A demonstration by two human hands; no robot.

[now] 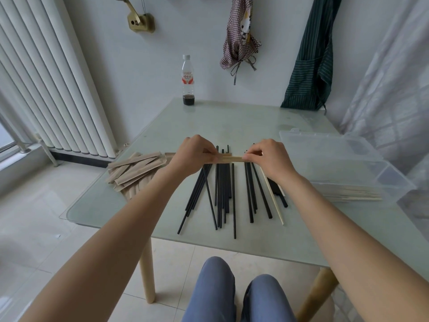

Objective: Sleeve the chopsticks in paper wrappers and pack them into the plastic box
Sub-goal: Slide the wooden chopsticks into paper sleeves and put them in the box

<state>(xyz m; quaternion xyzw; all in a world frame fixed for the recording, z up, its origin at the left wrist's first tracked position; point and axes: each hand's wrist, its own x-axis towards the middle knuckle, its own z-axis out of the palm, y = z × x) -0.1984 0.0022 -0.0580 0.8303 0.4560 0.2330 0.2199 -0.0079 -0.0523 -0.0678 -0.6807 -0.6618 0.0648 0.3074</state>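
Bare glass table (pixel 232 122) beyond black chopsticks (pixel 222 194), bottle (pixel 188 82) at far edge

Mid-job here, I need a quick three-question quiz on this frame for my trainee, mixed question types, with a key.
1. True or false: both hands grip the same paper wrapper, held crosswise above the black chopsticks.
2. Multiple choice: the pile of empty wrappers lies
A. inside the plastic box
B. on the table beside the left hand
C. by the bottle
3. Fill in: the clear plastic box sits on the table's ____ side, past the right hand.

Key: 1 true; 2 B; 3 right.
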